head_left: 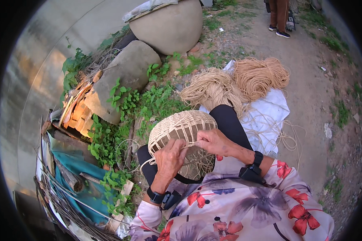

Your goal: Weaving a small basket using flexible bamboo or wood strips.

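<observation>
A partly woven basket [177,123] of pale tan cord rests on its side between my knees, with upright strands spaced around a brown inner form. My left hand [169,154] is closed at the near edge of the weave, fingers pinched on the cord. Close beside it, my right hand [210,141] pinches a strand of cord at the same edge. A loop of cord [148,162] sticks out left of my left hand. Loose strands [201,162] hang in a tangle below both hands. My fingertips are partly hidden behind the knuckles.
Two big cord bundles [261,78] lie ahead on a white sheet [275,105], with loose strands trailing right. At left are green plants [159,102], a toppled concrete cylinder [134,64], sticks and teal cloth [78,188]. A person [279,16] stands on the path far ahead.
</observation>
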Available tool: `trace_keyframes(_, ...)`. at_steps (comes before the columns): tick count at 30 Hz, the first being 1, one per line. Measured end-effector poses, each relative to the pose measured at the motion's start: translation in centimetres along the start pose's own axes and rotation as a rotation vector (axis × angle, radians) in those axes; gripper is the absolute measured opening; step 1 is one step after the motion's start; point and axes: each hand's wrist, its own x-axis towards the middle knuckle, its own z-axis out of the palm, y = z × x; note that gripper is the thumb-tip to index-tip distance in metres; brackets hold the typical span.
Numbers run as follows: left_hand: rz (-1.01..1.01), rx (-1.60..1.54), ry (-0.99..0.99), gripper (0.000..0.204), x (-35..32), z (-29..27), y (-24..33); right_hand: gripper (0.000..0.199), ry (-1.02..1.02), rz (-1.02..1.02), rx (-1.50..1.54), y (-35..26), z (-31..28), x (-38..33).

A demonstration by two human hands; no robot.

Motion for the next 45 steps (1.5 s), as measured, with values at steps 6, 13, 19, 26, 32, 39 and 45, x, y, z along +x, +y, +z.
trace_keyframes(6,0.012,0.017,0.02,0.027,-0.3,-0.1,0.2,0.02,-0.073,-0.019,0.089,1.8,-0.2,0.7)
trace_keyframes(13,0.054,0.014,0.068,0.021,-0.6,0.3,-0.3,0.02,-0.155,0.04,0.345,2.6,-0.3,1.2)
trace_keyframes(19,0.005,0.0,0.011,0.019,0.0,-0.2,0.3,0.02,-0.122,0.059,0.359,2.7,-0.1,1.1)
trace_keyframes(26,-0.192,-0.015,-0.031,0.021,0.7,-0.5,1.9,0.013,0.095,-0.106,0.043,1.3,1.3,0.0)
trace_keyframes(32,-0.069,0.036,-0.138,0.023,1.0,-1.4,1.5,0.016,0.231,-0.505,-0.209,0.5,1.9,0.3)
trace_keyframes(39,0.032,0.067,-0.133,0.021,0.6,-1.1,0.3,0.011,0.188,-0.481,-0.39,-1.0,1.8,0.0)
trace_keyframes(45,0.065,0.024,-0.131,0.018,0.6,-1.3,-0.2,0.008,0.145,-0.504,-0.297,-0.1,1.6,-0.1)
